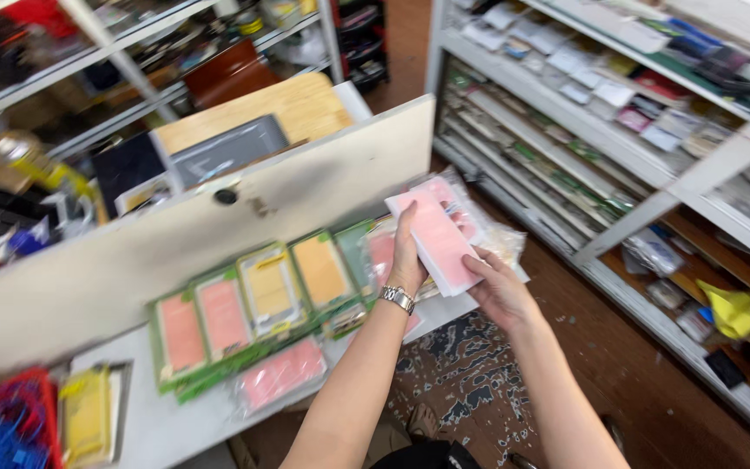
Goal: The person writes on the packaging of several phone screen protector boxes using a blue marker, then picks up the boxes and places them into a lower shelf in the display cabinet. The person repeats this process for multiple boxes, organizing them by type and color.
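Note:
A stack of pink flat packets point(437, 236) in clear wrap is held up above the right end of the white counter point(167, 426). My left hand point(407, 260), with a metal wristwatch, grips the stack from behind and underneath. My right hand point(496, 287) holds the stack's lower right corner. Just left of my hands, a row of green-edged flat packets point(262, 295) with pink and orange fronts leans against a white upright board point(245, 217). One loose pink packet point(281, 373) lies flat in front of that row.
A yellow packet point(87, 415) and a red and blue bundle point(2, 426) sit at the counter's left. Metal shelving point(618, 130) with many small packets stands to the right. Behind the board are a wooden panel point(271, 108) and cluttered shelves. A worn patterned floor lies below.

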